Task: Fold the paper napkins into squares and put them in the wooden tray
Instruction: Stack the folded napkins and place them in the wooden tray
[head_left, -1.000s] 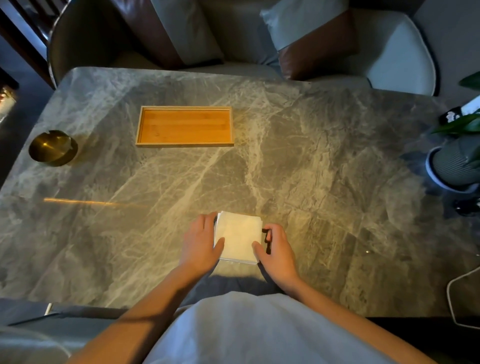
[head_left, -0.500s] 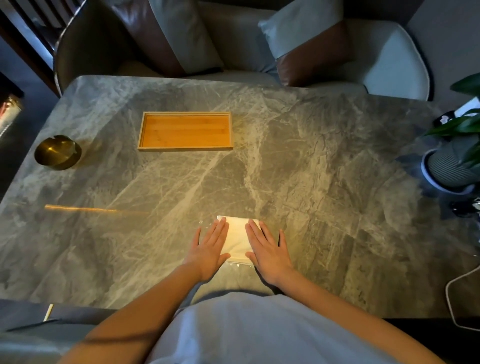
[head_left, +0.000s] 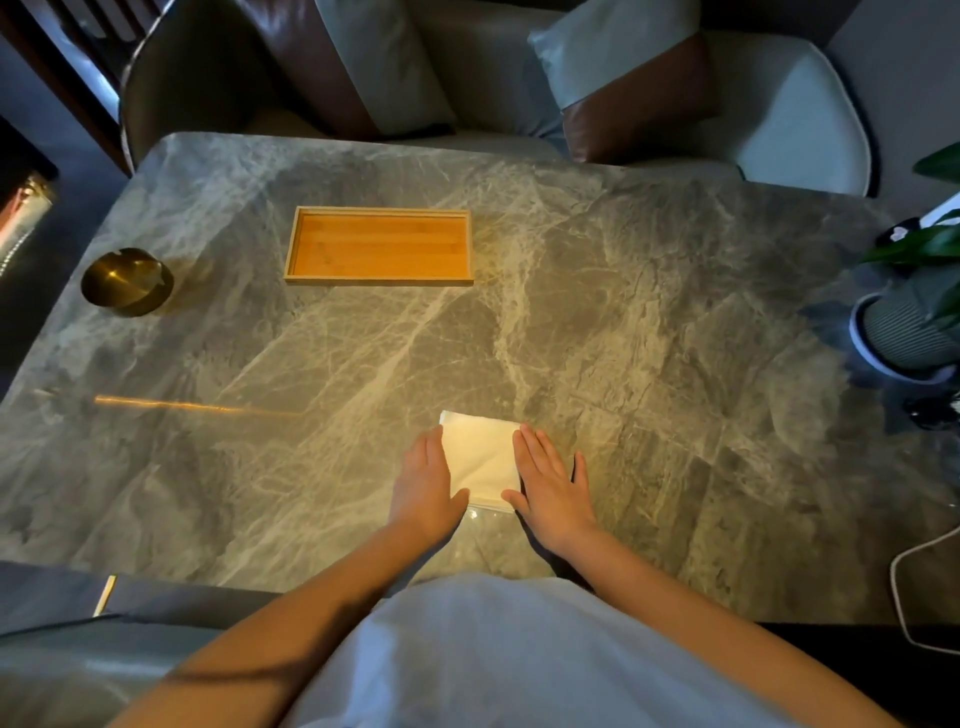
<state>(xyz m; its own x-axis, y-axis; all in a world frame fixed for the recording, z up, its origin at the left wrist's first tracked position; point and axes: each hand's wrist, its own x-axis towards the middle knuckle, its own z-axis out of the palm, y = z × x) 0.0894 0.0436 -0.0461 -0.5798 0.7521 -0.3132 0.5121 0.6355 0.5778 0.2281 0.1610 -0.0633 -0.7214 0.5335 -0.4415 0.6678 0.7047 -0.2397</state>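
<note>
A white paper napkin (head_left: 480, 457), folded into a square, lies flat on the grey marble table (head_left: 649, 338) near the front edge. My left hand (head_left: 423, 480) rests flat along its left side, fingers together and extended, overlapping the napkin's left edge. My right hand (head_left: 550, 480) lies flat along its right side, fingers spread, covering the right edge. Neither hand grips it. The wooden tray (head_left: 379, 247) stands far back left, with nothing inside.
A round brass bowl (head_left: 127, 280) sits at the table's left edge. A potted plant in a ribbed pot (head_left: 906, 332) stands at the right edge. Chairs with cushions (head_left: 623, 78) line the far side. A white cable (head_left: 904, 571) loops at front right.
One second ago both hands pinched the napkin's sides. Then they lay flat on top of it. Now they have slid outward to its left and right edges, uncovering its middle.
</note>
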